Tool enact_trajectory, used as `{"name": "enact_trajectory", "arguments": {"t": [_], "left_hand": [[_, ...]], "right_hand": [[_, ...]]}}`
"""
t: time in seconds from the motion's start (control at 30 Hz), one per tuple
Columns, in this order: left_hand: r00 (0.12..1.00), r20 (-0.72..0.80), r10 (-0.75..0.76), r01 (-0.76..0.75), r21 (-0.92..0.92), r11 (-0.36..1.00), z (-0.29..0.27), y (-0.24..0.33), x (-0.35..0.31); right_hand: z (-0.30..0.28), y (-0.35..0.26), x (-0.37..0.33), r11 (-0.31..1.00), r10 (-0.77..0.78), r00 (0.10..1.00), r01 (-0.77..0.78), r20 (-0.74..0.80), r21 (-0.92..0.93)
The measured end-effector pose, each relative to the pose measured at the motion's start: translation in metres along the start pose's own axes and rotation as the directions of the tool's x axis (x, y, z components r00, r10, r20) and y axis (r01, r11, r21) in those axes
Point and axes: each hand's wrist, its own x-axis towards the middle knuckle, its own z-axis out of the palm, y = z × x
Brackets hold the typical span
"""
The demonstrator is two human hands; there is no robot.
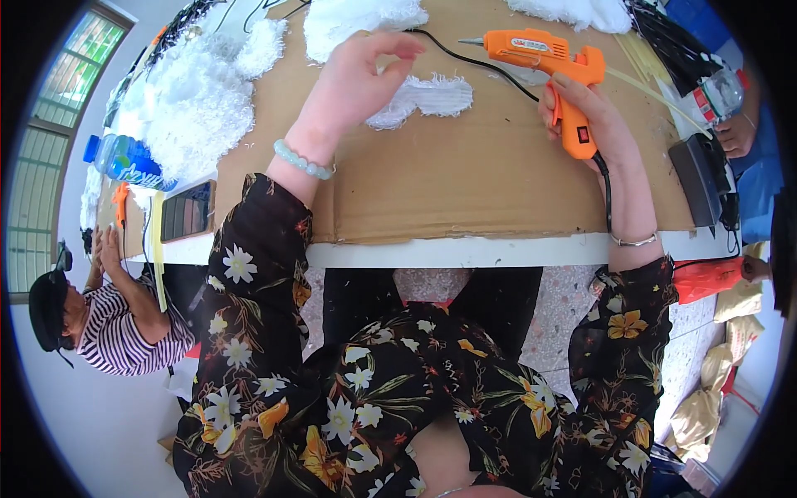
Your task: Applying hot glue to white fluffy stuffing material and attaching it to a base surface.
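Observation:
My right hand is wrapped round the handle of an orange hot glue gun. Its nozzle points left, and a pale glue stick runs out of its rear. A black cord trails from the grip. My left hand hovers over the cardboard, fingers curved and a gap between them and the thumb, with nothing visible inside. Just beneath and beside it lies a small white fringed fabric piece. A larger white fringed pile sits beyond the left hand.
Cardboard covers the table. White fluffy pieces heap up at left, near a blue-labelled bottle and a phone. A dark box and clear bottle stand right. People sit at both sides; another orange glue gun lies left.

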Motion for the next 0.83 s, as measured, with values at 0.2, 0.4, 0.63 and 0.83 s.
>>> {"name": "enact_trajectory", "arguments": {"t": [0.2,0.4,0.63,0.83], "left_hand": [[0.979,0.165,0.121,-0.160,0.244,0.956,0.011,0.005,-0.005],[0.974,0.209,0.089,-0.136,0.222,0.966,0.016,-0.009,-0.003],[0.976,0.102,0.191,-0.209,0.214,0.954,0.020,0.000,-0.005],[0.976,0.147,0.163,-0.197,0.253,0.947,0.021,0.004,-0.009]], "right_hand": [[-0.018,-0.009,-0.008,0.988,-0.046,0.999,0.048,0.021,-0.149],[-0.020,-0.012,-0.015,0.901,0.017,0.993,0.035,0.117,-0.433],[-0.010,-0.007,-0.015,0.851,0.048,0.995,0.005,0.087,-0.525],[-0.006,-0.004,-0.015,0.822,0.041,0.998,-0.007,0.047,-0.569]]}}
